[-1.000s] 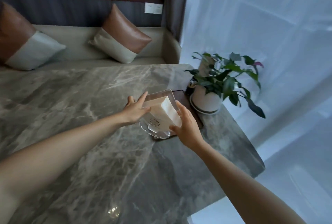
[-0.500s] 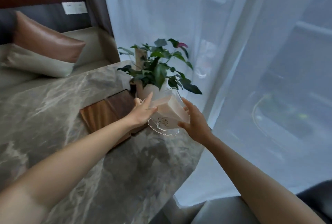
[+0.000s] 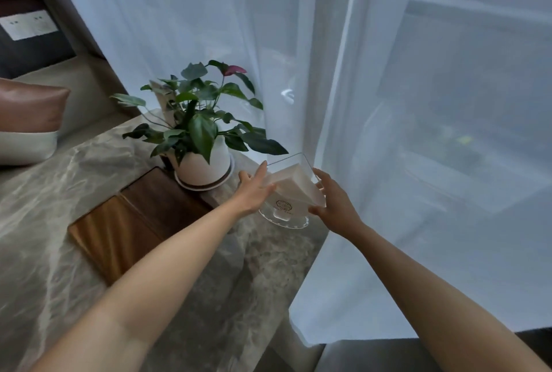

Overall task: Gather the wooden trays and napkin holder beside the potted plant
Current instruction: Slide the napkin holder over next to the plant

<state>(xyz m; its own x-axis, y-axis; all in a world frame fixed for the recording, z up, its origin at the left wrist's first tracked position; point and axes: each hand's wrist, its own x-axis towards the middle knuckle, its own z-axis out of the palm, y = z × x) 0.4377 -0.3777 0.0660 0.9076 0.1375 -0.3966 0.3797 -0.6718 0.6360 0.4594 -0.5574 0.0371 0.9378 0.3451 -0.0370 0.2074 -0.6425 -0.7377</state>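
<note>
A clear napkin holder (image 3: 291, 192) filled with white napkins is held between my two hands, at the table's right edge just right of the potted plant (image 3: 203, 144). My left hand (image 3: 254, 189) presses its left side and my right hand (image 3: 331, 204) grips its right side. Its round clear base sits at or just above the marble. Two wooden trays lie left of my left forearm: a dark one (image 3: 167, 201) touching the plant's saucer and a lighter one (image 3: 113, 234) in front of it.
The grey marble table (image 3: 44, 252) ends close to the holder on the right. A sheer white curtain (image 3: 388, 133) hangs right beside it. A bench with a brown and cream cushion (image 3: 27, 124) stands at the back left.
My hands have carried the napkin holder from in front of the trays over to the right of the plant. The view has swung right toward the curtain.
</note>
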